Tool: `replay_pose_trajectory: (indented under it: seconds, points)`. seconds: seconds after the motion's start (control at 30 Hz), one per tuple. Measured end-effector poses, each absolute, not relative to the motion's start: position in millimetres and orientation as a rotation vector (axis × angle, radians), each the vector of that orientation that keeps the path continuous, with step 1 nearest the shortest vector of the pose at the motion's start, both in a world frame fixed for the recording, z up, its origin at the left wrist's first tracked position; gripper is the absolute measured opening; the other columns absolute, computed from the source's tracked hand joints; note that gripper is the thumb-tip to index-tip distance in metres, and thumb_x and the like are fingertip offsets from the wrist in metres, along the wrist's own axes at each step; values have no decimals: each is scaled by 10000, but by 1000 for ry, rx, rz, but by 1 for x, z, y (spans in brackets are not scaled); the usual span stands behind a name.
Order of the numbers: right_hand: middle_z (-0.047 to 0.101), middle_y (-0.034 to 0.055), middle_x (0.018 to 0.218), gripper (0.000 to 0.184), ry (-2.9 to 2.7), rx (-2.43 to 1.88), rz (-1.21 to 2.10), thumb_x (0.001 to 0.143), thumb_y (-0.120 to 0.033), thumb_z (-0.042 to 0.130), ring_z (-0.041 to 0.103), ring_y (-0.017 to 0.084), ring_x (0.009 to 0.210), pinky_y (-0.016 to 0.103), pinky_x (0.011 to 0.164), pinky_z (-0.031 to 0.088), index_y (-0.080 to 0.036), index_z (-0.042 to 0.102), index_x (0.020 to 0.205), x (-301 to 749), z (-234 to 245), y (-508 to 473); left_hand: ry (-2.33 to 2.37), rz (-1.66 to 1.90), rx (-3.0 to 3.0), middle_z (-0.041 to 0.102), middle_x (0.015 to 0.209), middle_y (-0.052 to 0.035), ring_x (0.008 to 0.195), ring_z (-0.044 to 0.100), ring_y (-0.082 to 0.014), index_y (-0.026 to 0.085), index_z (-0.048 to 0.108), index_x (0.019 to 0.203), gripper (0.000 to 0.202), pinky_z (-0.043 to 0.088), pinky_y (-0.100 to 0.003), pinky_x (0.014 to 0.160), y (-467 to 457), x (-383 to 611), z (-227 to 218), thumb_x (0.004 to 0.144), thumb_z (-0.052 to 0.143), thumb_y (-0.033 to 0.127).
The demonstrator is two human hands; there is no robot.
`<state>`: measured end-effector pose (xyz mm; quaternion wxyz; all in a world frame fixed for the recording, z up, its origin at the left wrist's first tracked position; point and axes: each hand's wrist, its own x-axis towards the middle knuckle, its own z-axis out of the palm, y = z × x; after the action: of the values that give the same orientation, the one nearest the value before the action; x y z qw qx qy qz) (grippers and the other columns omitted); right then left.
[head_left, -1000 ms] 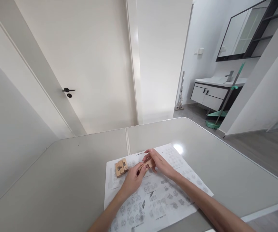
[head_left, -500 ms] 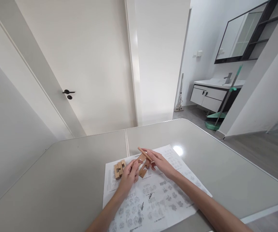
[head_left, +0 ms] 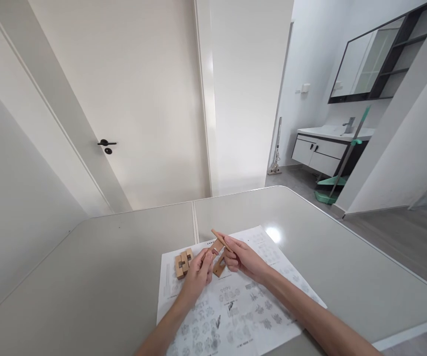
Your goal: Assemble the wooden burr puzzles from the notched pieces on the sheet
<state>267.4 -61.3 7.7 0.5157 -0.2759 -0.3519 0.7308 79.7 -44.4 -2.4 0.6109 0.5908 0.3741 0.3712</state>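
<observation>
My left hand [head_left: 199, 271] is closed, pinching a flat notched wooden puzzle piece [head_left: 217, 245] between thumb and fingers. Facing it, my right hand [head_left: 243, 256] grips a slim wooden puzzle piece [head_left: 218, 237], which slants up to the left across the first one. The two pieces look close together; whether they touch, I cannot tell. Under my hands another notched wooden piece [head_left: 218, 270] shows in part over the printed sheet [head_left: 243, 306]. To the left of my left hand, several notched wooden blocks [head_left: 183, 263] lie side by side on the sheet.
The sheet with grey diagrams lies on a pale table [head_left: 105, 287], with a seam [head_left: 194, 222] running away from me. Behind the table stands a door with a black handle [head_left: 107, 143]. At the right are a washbasin cabinet [head_left: 319, 152] and a green broom with dustpan [head_left: 326, 197].
The fingers of my right hand, looser before, have curled in around the slim piece. My left hand has barely moved, and the whole view has shifted slightly.
</observation>
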Motion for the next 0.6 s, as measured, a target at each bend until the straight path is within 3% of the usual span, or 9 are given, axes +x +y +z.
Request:
replay_pose_trajectory:
  seconds: [0.1,0.27,0.43,0.6]
  points:
    - [259,-86,656,508,-797,-666,1777,926,-520,718,216,99,536,244,506,293,-231,649,1339,267,7,-62,849,864,1351,248,626,104,503,160,-67,170,578,982,512,207,-206,446,-44,80,-2,912,581,677]
    - [296,-85,640,388,-825,-594,1818,900,-533,748,274,98,551,275,583,384,-187,725,1075,253,6,-68,822,884,1331,258,619,105,498,199,-76,181,586,1041,486,254,-209,458,-46,81,-2,918,595,651]
    - [420,-55,657,361,-902,-579,1803,894,-529,754,355,107,576,302,637,386,-185,657,851,250,11,-71,820,916,1375,427,637,72,461,324,-61,193,549,896,399,307,-208,465,-48,83,-3,970,558,585]
    - [432,-49,653,373,-1026,-615,1771,911,-510,742,365,110,598,280,613,332,-179,600,815,255,12,-70,859,968,1433,498,642,60,435,362,-59,195,518,832,407,316,-206,453,-49,85,0,974,549,575]
